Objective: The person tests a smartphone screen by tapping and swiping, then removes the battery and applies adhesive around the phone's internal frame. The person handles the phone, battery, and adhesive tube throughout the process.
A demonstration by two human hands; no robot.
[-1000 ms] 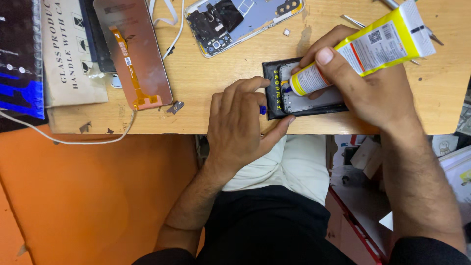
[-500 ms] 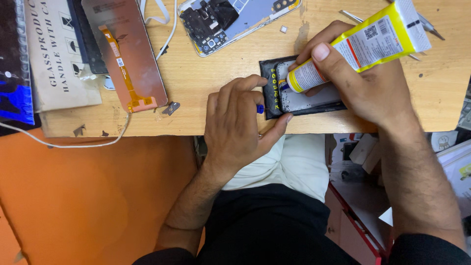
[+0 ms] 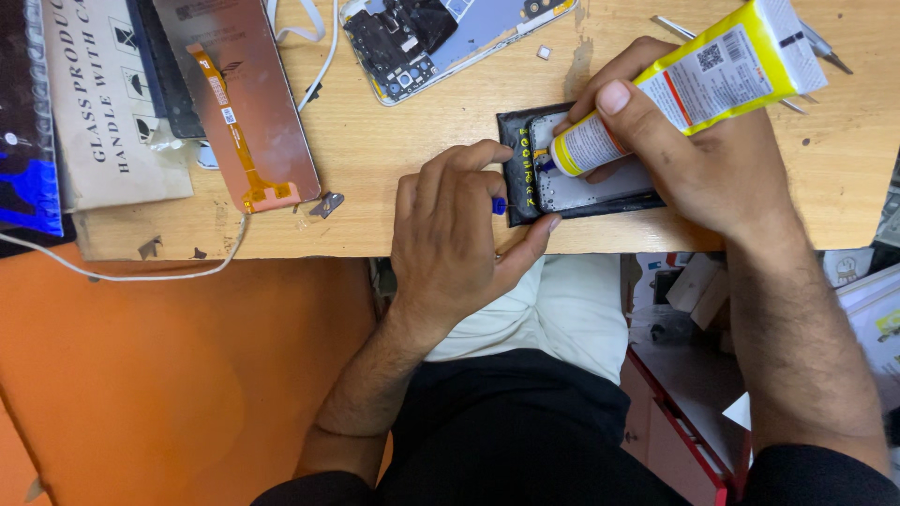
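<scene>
Phone frame lies at the wooden table's near edge; left hand presses flat beside it for steadiness, right hand closed around a yellow glue tube, nozzle on it.

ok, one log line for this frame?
left hand: steadies black phone frame | right hand: holds yellow-white glue tube, nozzle on frame | wooden bench

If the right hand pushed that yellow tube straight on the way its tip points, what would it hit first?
Probably the black phone frame right at the nozzle; past that, the left hand fingers. The right hand holds the yellow tube.
</scene>
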